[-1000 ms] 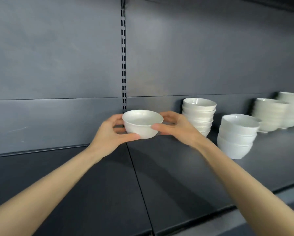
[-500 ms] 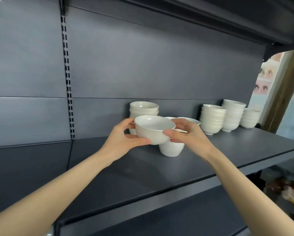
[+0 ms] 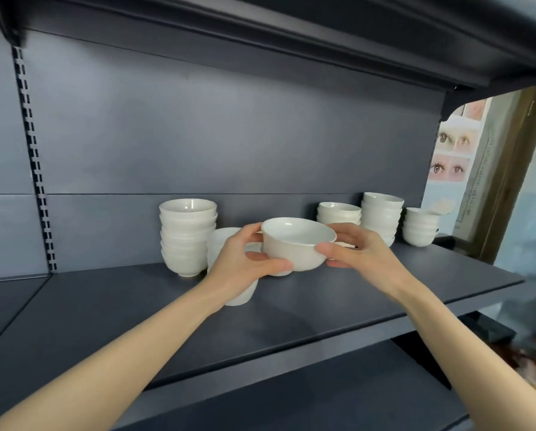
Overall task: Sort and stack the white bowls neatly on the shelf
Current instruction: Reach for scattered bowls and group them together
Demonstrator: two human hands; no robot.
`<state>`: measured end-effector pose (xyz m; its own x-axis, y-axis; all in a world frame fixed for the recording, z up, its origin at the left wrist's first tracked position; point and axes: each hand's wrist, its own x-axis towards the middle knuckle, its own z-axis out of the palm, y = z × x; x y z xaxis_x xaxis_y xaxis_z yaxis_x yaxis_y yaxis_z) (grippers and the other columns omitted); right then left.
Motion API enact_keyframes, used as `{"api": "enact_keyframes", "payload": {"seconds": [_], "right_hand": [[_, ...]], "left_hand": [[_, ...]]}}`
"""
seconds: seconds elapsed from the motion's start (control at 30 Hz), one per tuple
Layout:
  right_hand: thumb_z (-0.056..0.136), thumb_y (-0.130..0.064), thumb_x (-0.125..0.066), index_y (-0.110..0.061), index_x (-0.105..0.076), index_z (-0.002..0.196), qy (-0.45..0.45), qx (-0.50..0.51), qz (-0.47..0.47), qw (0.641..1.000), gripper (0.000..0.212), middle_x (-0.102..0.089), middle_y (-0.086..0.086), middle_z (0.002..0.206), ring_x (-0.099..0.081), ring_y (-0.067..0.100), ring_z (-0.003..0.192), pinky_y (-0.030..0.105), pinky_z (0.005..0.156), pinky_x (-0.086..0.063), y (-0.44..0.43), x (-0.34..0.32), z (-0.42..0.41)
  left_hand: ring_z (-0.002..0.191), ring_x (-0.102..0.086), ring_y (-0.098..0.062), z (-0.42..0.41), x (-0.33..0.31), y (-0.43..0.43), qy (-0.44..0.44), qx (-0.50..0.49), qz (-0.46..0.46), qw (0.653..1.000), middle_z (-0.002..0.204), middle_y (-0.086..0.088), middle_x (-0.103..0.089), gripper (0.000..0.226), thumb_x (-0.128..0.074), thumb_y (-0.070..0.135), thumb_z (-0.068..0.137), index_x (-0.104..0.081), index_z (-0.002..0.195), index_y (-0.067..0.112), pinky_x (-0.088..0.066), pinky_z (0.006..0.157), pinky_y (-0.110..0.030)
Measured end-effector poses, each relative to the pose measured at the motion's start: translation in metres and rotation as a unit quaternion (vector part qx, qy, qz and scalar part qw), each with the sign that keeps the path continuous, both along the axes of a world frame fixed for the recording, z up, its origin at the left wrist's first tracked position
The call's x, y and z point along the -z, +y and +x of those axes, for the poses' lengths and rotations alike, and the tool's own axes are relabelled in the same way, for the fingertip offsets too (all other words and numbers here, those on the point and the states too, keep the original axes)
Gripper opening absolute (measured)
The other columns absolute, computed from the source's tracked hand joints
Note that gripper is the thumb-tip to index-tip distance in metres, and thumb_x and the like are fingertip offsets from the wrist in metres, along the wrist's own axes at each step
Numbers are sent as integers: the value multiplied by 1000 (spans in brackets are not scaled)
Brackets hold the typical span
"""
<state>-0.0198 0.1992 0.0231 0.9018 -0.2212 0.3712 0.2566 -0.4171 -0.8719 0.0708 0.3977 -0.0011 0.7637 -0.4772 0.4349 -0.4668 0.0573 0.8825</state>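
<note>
Together, the left hand (image 3: 238, 262) and the right hand (image 3: 363, 256) hold one glossy white round ceramic bowl (image 3: 294, 244) between them. The left thumb curls along the lower front of its wall while the fingers wrap behind its left rim. The right thumb presses the front of the right side, and the other right fingers reach round the back. Both hands are narrowed around the bowl, which sits upright with its mouth up, lifted clear of the dark grey metal shelf (image 3: 322, 306) and over its middle part. Just behind the left hand stands a short stack of white bowls (image 3: 242, 295), largely hidden by the wrist, its foot resting on the shelf. Further left, against the grey back panel (image 3: 229, 135), is a taller stack of white bowls (image 3: 187, 237). Behind the right hand, along the back panel, three more white stacks stand side by side: a low one (image 3: 338, 213), a taller one (image 3: 381, 216) and a small end stack (image 3: 420, 227) near the shelf's right end. Beyond that end hangs a poster of eyes (image 3: 451, 150).
</note>
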Motion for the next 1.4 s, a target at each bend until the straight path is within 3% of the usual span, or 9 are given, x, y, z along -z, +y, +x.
{"api": "enact_keyframes", "payload": {"seconds": [0.1, 0.3, 0.43, 0.6, 0.8, 1.0, 1.1, 1.2, 1.4], "right_hand": [[64, -40, -77, -20, -62, 117, -5, 6, 5, 1000, 58, -70, -5, 113, -69, 12, 99, 31, 89, -56, -33, 1, 8], [69, -35, -76, -24, -64, 114, -9, 15, 0, 1000, 47, -72, -7, 109, -69, 13, 98, 33, 90, -55, -92, 7, 39], [76, -28, -75, -28, -65, 108, -8, 19, -4, 1000, 33, -73, -11, 105, -69, 14, 99, 32, 89, -55, -134, -2, 60], [66, -38, -80, -26, -63, 110, -22, 31, 2, 999, 49, -72, -6, 109, -69, 11, 98, 23, 83, -56, -182, -17, 74], [69, -33, -80, -20, -64, 118, -17, 36, -10, 999, 54, -72, -3, 110, -68, 12, 102, 26, 87, -56, -236, -27, 82], [73, -30, -72, -24, -66, 109, -45, 32, -16, 998, 37, -74, -6, 105, -68, 14, 100, 28, 90, -55, -295, -32, 79], [81, -21, -71, -21, -65, 109, -49, 33, -12, 998, 29, -74, -5, 104, -69, 14, 98, 26, 89, -55, -337, -33, 74], [72, -32, -73, -18, -65, 114, -44, 30, -20, 998, 45, -73, -2, 107, -68, 15, 101, 29, 91, -55, -386, -33, 68], [67, -36, -80, -20, -67, 110, -45, 17, -22, 999, 48, -73, -1, 107, -69, 17, 100, 33, 90, -56, -482, -36, 62]], "left_hand": [[84, -69, -2, 8, 1, -32, 1, 23, -2, 1000, 117, 7, -60, 67, -83, 6, 68, -54, 126, 22, -50, 65, -11], [89, -70, -4, 43, 10, -96, 5, 27, -12, 1000, 122, 9, -60, 68, -83, 8, 69, -53, 127, 24, -54, 74, -16], [78, -68, 4, 60, 4, -141, 24, 36, -50, 998, 109, 14, -61, 64, -80, 2, 71, -53, 126, 21, -49, 63, -8], [90, -69, -4, 77, -3, -195, 27, 40, -96, 994, 115, 15, -64, 65, -82, 7, 70, -55, 125, 25, -55, 76, -19], [87, -69, -2, 85, -7, -251, 23, 38, -121, 992, 108, 19, -63, 56, -84, 4, 67, -56, 103, 38, -49, 69, -8], [97, -66, -6, 83, -17, -314, 11, 45, -136, 990, 109, 18, -62, 58, -82, -2, 68, -57, 112, 26, -47, 65, -5], [87, -69, -3, 79, -16, -357, 13, 46, -149, 988, 107, 16, -65, 58, -81, -4, 66, -58, 113, 22, -50, 66, -9], [90, -70, -6, 73, -13, -406, 18, 35, -155, 987, 112, 12, -66, 60, -84, 0, 65, -59, 112, 27, -52, 68, -14], [76, -69, 1, 49, -15, -496, 24, 17, -172, 985, 105, 14, -63, 57, -79, -8, 68, -58, 112, 19, -49, 60, -7]]}}
